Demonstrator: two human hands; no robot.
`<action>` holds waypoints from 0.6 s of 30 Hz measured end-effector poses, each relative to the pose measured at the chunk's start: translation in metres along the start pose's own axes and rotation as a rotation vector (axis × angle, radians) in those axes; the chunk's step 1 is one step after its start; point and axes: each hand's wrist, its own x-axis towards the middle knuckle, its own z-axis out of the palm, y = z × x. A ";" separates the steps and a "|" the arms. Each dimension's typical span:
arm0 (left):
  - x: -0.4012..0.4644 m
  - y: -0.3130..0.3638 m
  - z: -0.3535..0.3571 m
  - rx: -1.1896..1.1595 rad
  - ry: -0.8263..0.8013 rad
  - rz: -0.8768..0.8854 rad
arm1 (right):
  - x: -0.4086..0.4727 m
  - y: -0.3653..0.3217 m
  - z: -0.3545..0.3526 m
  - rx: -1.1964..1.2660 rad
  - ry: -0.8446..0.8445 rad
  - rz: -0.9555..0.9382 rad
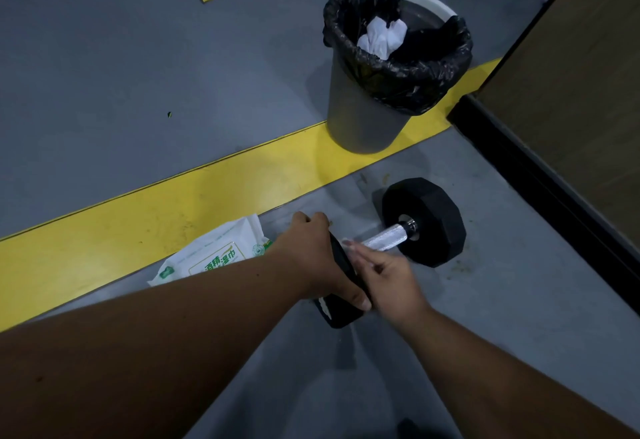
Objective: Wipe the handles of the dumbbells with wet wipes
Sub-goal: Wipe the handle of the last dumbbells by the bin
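A dumbbell lies on the grey floor, with a knurled metal handle between two black heads. The far head is fully in view. My left hand grips the near head, thumb curled over its edge, and hides most of it. My right hand holds a white wet wipe against the near end of the handle. Only a small edge of the wipe shows past the fingers, which are a little blurred.
A white and green pack of wet wipes lies on the floor behind my left forearm, partly on a yellow floor stripe. A grey bin with a black liner holds crumpled white wipes. A dark-edged wall base runs along the right.
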 end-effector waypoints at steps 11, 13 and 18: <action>0.000 -0.001 0.001 -0.004 0.001 0.001 | -0.005 -0.002 0.012 0.026 -0.048 0.028; 0.000 -0.001 0.001 -0.005 -0.001 0.003 | 0.008 -0.004 -0.009 -0.141 0.071 0.008; 0.000 -0.002 0.001 0.002 0.001 0.003 | 0.015 -0.007 -0.009 0.099 0.443 0.047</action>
